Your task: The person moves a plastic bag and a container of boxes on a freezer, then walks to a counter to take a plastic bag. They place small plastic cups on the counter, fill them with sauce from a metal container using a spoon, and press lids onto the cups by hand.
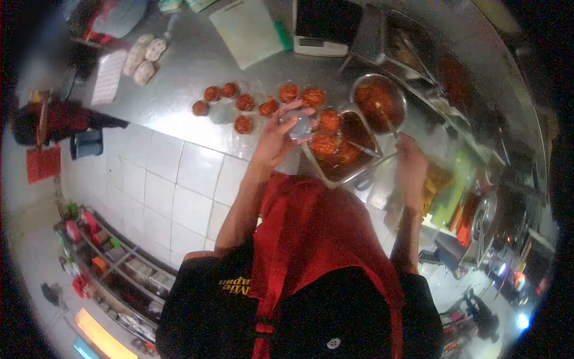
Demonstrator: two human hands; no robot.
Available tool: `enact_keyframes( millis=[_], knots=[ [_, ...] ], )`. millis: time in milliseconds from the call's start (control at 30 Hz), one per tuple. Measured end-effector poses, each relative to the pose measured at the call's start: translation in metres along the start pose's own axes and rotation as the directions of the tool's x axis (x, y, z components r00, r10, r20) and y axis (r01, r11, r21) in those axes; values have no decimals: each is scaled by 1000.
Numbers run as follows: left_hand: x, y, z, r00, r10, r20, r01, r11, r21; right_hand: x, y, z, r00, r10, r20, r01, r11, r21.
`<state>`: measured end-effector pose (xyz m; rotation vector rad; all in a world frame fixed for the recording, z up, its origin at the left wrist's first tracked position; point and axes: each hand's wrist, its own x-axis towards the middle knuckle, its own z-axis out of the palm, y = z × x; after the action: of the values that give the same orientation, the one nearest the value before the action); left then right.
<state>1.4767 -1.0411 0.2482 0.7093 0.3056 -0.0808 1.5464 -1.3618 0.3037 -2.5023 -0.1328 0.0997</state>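
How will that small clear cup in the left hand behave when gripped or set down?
The small clear cup looks like thin plastic, so it is probably light and squeezable. It seems unfilled, so it likely tips or slides easily on the steel counter.

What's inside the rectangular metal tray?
The tray holds about three small cups of red sauce. The left hand, holding a clear cup, covers one corner; under the cups is hidden.

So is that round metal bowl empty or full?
Not empty: the bowl holds red sauce across most of its inside, and a spoon stands in it near the right hand.
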Motion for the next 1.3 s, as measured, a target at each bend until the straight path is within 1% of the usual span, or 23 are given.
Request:
enact_keyframes(
  millis=[100,167,200,233,300,333,367,433,467,500,567,600,633,700,733,767,900,967,1000,1033,1100,1233,1300],
  knots=[
    [-5,8,1,1000,3,-4,-3,1000,14,-2,4,13,995,-99,-27,99,995,1],
    [-10,15,1,999,15,-49,-14,1000,9,-5,5,14,930,-323,-174,264,918,-295],
    [-11,18,-1,999,33,-30,-33,999,9,-11,-3,12,962,-207,-179,171,966,-196],
    [-13,22,-4,999,51,-9,-51,999,10,-11,-2,13,961,-217,-174,184,965,-188],
    [-17,33,-5,996,74,-50,-73,997,24,-9,9,14,965,-183,-190,160,979,-129],
    [-18,40,-7,993,87,-81,-85,996,35,-8,12,15,943,-261,-208,215,952,-219],
    [-17,43,-15,992,94,-85,-91,995,37,-9,9,16,942,-266,-207,222,951,-215],
    [-14,50,-36,984,176,-38,-175,984,31,-9,2,17,960,-181,-212,150,976,-157],
    [-16,59,-33,977,194,-90,-196,981,-11,-9,-1,18,960,-184,-213,153,976,-154],
    [-14,66,-43,976,198,-90,-199,980,-10,-10,-4,20,959,-179,-220,150,978,-144],
    [-12,86,-73,950,310,-37,-310,951,3,-10,-16,24,957,-176,-230,149,980,-132],
    [-18,101,-74,941,331,-76,-328,943,46,-12,-26,24,961,-148,-232,122,985,-123],
    [-22,112,-86,940,333,-74,-330,943,47,-13,-35,26,965,-120,-235,96,989,-113],
    [-25,137,-115,888,423,-178,-421,906,54,-11,-44,36,952,-139,-272,115,988,-103],
    [-28,150,-131,876,432,-213,-425,902,81,-11,-49,40,941,-154,-303,130,987,-97],
    [-32,164,-154,880,435,-190,-420,900,114,-11,-57,45,941,-153,-301,130,987,-96],
    [-47,199,-221,847,465,-259,-449,885,122,-13,-107,61,917,-131,-376,87,987,-132],
    [-51,211,-257,843,466,-269,-457,884,100,-16,-135,72,897,-226,-380,163,968,-191],
    [-51,215,-272,840,447,-306,-445,892,83,-17,-149,79,898,-224,-379,159,968,-195],
    [-50,219,-288,837,424,-344,-430,901,65,-21,-163,87,909,-229,-347,164,965,-206],
    [-49,226,-307,857,395,-330,-406,913,39,-30,-188,104,924,-217,-314,149,962,-228],
    [-47,231,-328,893,284,-350,-279,958,66,-47,-213,158,950,-299,-88,280,944,-177],
    [-48,237,-328,919,218,-328,-202,976,84,-59,-225,185,982,-178,69,182,981,-61]
  ],
)
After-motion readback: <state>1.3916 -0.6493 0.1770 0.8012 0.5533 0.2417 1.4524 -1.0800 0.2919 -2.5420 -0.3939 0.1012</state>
